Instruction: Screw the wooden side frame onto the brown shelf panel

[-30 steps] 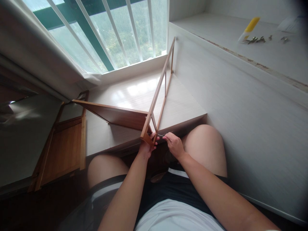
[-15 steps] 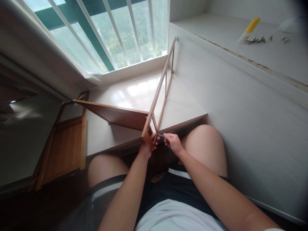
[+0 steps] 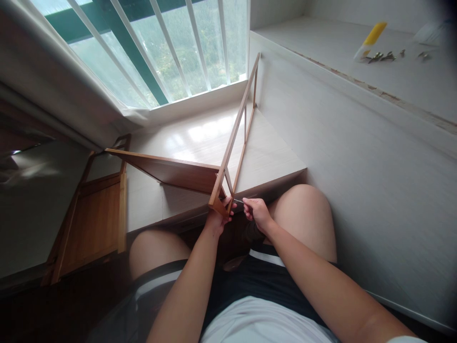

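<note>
My left hand (image 3: 218, 220) is wrapped round the near end of a narrow wooden frame (image 3: 236, 126), with fingers on both sides of its corner. My right hand (image 3: 257, 212) pinches a thin metal hex key (image 3: 239, 201), whose far tip reaches the outer side of that same corner. The frame stands on edge and slants away toward the window. From its left side a brown wooden panel (image 3: 171, 172) extends, meeting the frame near my left hand. Fingers and wood hide the joint itself.
Another wooden frame with a slatted panel (image 3: 96, 216) leans at the left. On the ledge (image 3: 321, 43) at right lie several metal screws (image 3: 382, 56), a yellow-and-white tube (image 3: 373, 40) and a clear plastic bag (image 3: 430, 34). A barred window (image 3: 185, 52) and curtain (image 3: 71, 62) stand beyond.
The hex key's angle in my right hand has shifted slightly. My left hand keeps its grip on the frame, and the whole view has moved a little.
</note>
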The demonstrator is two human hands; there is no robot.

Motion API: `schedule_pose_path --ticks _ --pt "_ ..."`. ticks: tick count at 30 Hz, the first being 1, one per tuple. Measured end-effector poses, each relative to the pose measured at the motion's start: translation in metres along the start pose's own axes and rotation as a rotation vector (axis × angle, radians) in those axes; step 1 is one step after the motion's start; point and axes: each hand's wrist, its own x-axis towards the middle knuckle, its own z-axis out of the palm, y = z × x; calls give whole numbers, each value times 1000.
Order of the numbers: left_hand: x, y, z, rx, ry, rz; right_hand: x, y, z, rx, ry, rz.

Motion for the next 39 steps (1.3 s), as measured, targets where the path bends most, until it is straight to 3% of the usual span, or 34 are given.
schedule_pose_path --ticks 11,39 --pt "0 -1 0 -13 -3 -9 0 -5 -4 125 -132 154" --pt "-1 -1 -1 -8 5 1 -2 4 -4 -225 -35 -93"
